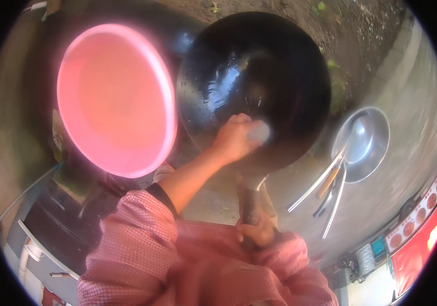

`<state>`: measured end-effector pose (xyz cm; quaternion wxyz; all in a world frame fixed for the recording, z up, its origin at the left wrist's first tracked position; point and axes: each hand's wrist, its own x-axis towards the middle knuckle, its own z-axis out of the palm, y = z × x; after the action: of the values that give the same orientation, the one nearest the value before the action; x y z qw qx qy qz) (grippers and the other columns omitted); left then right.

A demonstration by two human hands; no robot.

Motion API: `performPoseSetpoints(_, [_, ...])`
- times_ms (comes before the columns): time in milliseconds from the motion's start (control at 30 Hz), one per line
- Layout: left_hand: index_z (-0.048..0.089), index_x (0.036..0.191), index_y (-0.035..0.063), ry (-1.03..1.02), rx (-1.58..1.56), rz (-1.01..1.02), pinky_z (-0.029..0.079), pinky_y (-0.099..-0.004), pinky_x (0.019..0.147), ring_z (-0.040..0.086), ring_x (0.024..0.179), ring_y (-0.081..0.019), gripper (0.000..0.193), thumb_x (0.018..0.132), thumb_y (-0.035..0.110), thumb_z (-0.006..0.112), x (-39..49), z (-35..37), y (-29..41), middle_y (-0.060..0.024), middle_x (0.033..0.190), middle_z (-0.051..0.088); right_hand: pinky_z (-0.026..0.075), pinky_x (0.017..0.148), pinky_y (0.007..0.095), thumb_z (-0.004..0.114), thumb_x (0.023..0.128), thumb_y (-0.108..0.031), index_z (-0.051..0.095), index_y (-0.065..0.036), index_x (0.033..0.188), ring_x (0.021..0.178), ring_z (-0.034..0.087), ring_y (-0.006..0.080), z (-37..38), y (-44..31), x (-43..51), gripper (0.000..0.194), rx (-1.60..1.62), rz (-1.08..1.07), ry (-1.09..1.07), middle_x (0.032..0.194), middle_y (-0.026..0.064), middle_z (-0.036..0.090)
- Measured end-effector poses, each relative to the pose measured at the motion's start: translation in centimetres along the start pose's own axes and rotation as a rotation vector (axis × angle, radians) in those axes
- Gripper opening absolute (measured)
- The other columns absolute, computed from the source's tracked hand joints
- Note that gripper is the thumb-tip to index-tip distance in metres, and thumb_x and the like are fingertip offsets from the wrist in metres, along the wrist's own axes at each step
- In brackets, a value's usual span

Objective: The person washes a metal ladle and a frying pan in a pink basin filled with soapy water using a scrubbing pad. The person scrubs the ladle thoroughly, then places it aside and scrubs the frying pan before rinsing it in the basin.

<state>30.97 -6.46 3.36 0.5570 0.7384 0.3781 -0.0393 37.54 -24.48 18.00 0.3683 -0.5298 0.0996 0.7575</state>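
A large dark wok (279,76) is in front of me, tilted, its inner surface wet and shiny with droplets on the left side. My left hand (237,135) is inside it, closed around a pale, blurred wad (259,131), perhaps a scrubbing pad, near the wok's lower wall. Close to my body, my right hand (258,229) grips the wok's dark handle (250,206). Left of the wok, nearly touching its rim in this view, is a pink plastic basin (164,91) with a bright glare on its rim; its contents cannot be made out.
On the concrete floor at the right stands a metal bowl (369,153) with several long-handled utensils (327,183) leaning in it. Bare soil (356,46) with small plants lies beyond the wok. A dark surface (65,214) is at lower left, and a red box (413,264) at lower right.
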Motion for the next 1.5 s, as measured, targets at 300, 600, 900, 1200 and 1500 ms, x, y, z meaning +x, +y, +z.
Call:
performPoseSetpoints(300, [0.053, 0.128, 0.0024, 0.409, -0.795, -0.121, 0.047, -0.0314, 0.089, 0.057, 0.105, -0.02, 0.055, 0.077, 0.01, 0.071, -9.0, -14.9, 1.3, -0.0111, 0.116, 0.058, 0.044, 0.061, 0.0315, 0.068, 0.066, -0.011, 0.056, -0.001, 0.096, 0.072, 0.055, 0.0201, 11.7, -4.6, -1.6, 0.034, -0.626, -0.092, 0.041, 0.087, 0.009, 0.053])
performPoseSetpoints(600, [0.047, 0.132, -0.0022, 0.784, -1.0, -0.485, 0.051, -0.0264, 0.077, 0.058, 0.094, -0.0123, 0.051, 0.083, 0.002, 0.063, -23.1, -26.2, -8.4, -0.0077, 0.115, 0.058, 0.049, 0.062, 0.0365, 0.065, 0.07, -0.012, 0.06, -0.001, 0.106, 0.073, 0.064, 0.0218, 24.7, -2.6, 13.7, 0.039, -1.024, -0.121, 0.282, 0.077, 0.0124, 0.064])
performPoseSetpoints(900, [0.047, 0.131, -0.0032, 0.932, -1.172, -0.579, 0.047, -0.0264, 0.085, 0.056, 0.1, -0.0119, 0.049, 0.085, 0.002, 0.061, -31.6, -27.5, -16.8, -0.0058, 0.114, 0.059, 0.046, 0.051, 0.0346, 0.066, 0.072, -0.008, 0.054, -0.004, 0.094, 0.058, 0.058, 0.0205, 23.7, 8.1, 28.2, 0.025, -0.753, 0.182, -0.062, 0.068, 0.0079, 0.056])
performPoseSetpoints(1200, [0.047, 0.13, -0.0032, 0.91, -1.27, -0.554, 0.046, -0.0272, 0.088, 0.056, 0.104, -0.0135, 0.047, 0.085, 0.004, 0.059, -34.5, -28.1, -21.7, -0.0071, 0.118, 0.057, 0.042, 0.046, 0.0311, 0.062, 0.074, -0.011, 0.051, 0.001, 0.098, 0.055, 0.055, 0.0195, 25.9, 8.8, 25.1, 0.028, -0.444, 0.353, -0.113, 0.067, 0.0089, 0.055])
performPoseSetpoints(1500, [0.048, 0.13, -0.0023, 0.976, -1.33, -0.537, 0.048, -0.0266, 0.085, 0.057, 0.1, -0.0124, 0.046, 0.086, 0.003, 0.059, -34.5, -28.9, -24.4, -0.0063, 0.115, 0.059, 0.045, 0.049, 0.0323, 0.063, 0.075, -0.006, 0.046, 0.0, 0.114, 0.055, 0.056, 0.0212, 29.6, 5.9, 28.5, 0.043, -0.634, 0.324, 0.046, 0.068, 0.0096, 0.056])
